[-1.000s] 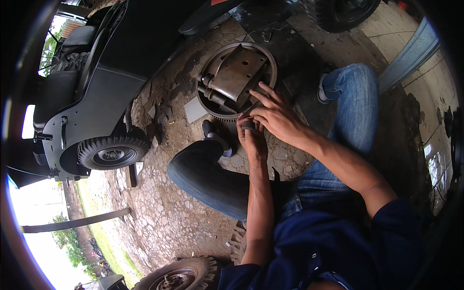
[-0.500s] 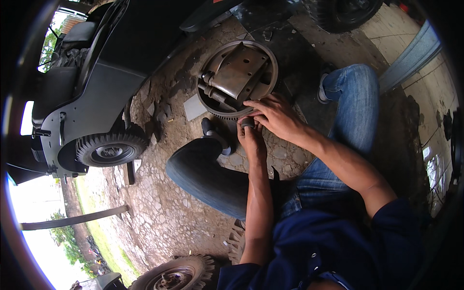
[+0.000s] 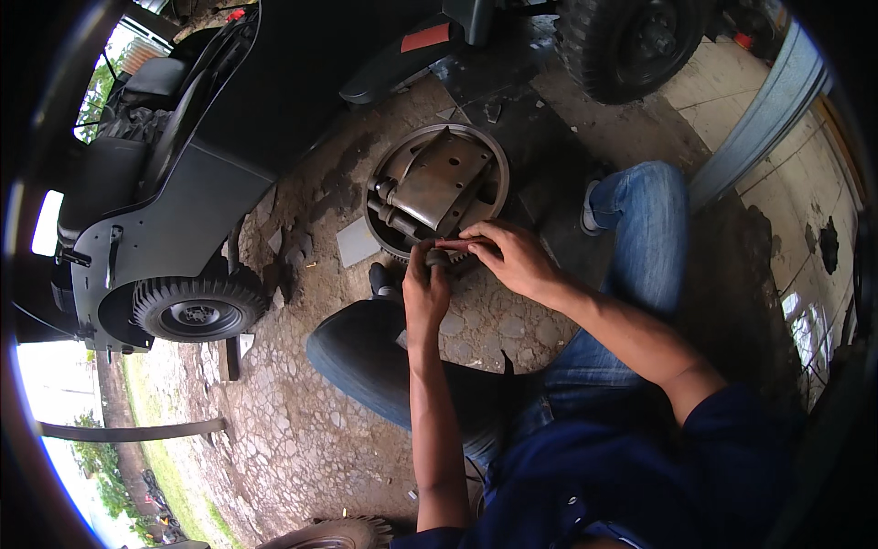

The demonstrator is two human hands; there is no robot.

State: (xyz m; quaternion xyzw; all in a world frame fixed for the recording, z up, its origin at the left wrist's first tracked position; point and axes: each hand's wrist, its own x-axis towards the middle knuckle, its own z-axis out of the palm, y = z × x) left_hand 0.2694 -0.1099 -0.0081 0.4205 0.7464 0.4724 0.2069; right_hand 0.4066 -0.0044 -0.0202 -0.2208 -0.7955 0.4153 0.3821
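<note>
My left hand point(image 3: 426, 288) is closed round a small dark cylindrical part point(image 3: 438, 260). Between the two hands stretches a thin reddish strip point(image 3: 452, 244), its kind too small to make out. The fingers of my right hand point(image 3: 514, 261) pinch the strip's right end. Just beyond both hands lies a round metal ring with a toothed edge point(image 3: 501, 169), flat on the ground. Across it rests a bent metal plate with holes point(image 3: 444, 178), and a short metal shaft point(image 3: 395, 217) sits along the plate's left side. My hands cover part of the ring's near edge.
A dark vehicle point(image 3: 219, 183) with a knobbly tyre point(image 3: 197, 306) stands at the left. Another tyre point(image 3: 631, 46) is at the far right, and one more point(image 3: 338, 531) lies at the bottom edge. A pale flat piece point(image 3: 357, 243) lies beside the ring on rough stony ground.
The whole view has shifted. Both hands have moved left, the left turning the dark part toward the ring's near edge, and the reddish strip between them shows more plainly.
</note>
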